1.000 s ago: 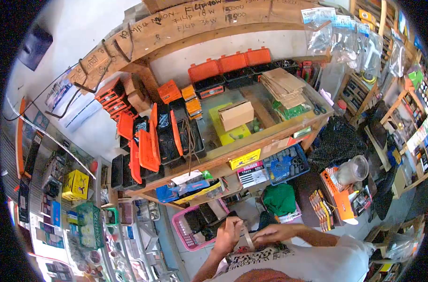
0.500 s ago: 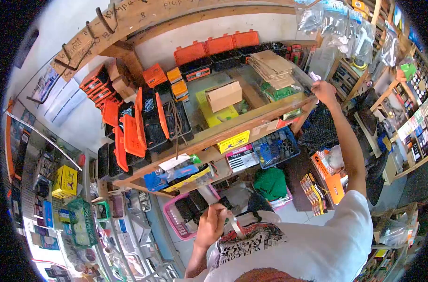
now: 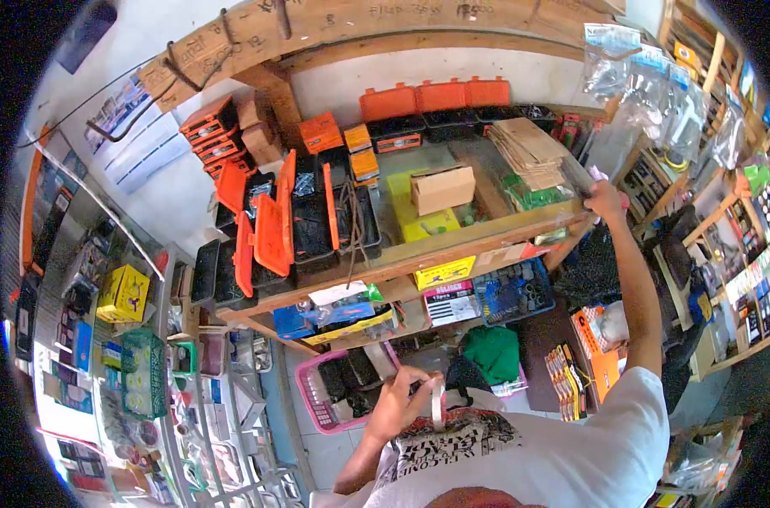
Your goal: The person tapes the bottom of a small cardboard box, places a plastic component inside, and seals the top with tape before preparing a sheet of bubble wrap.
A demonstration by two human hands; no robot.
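Note:
My left hand (image 3: 402, 405) is in front of my shirt, its fingers closed on a white strip (image 3: 438, 404) that looks like a loop or roll edge. On the right, my right arm reaches out to the far corner of the wooden display counter (image 3: 486, 227). There my right hand (image 3: 606, 201) is closed, and a small pale pink item (image 3: 597, 173) sticks out past its fingers. Near that hand on the counter lie a stack of brown cardboard pieces (image 3: 529, 151) and an open brown box (image 3: 442, 190).
Open orange and black cases (image 3: 272, 237) stand on the counter's left. Below are a blue basket (image 3: 514, 292), a pink basket (image 3: 317, 411) and a green bag (image 3: 491, 354). Plastic packets (image 3: 643, 93) hang at the upper right. Shelves with goods stand on both sides.
The view has shifted, so the counter appears farther right. My left hand has turned and moved slightly right, and the white strip now stands more upright. My right hand stays by the counter's corner.

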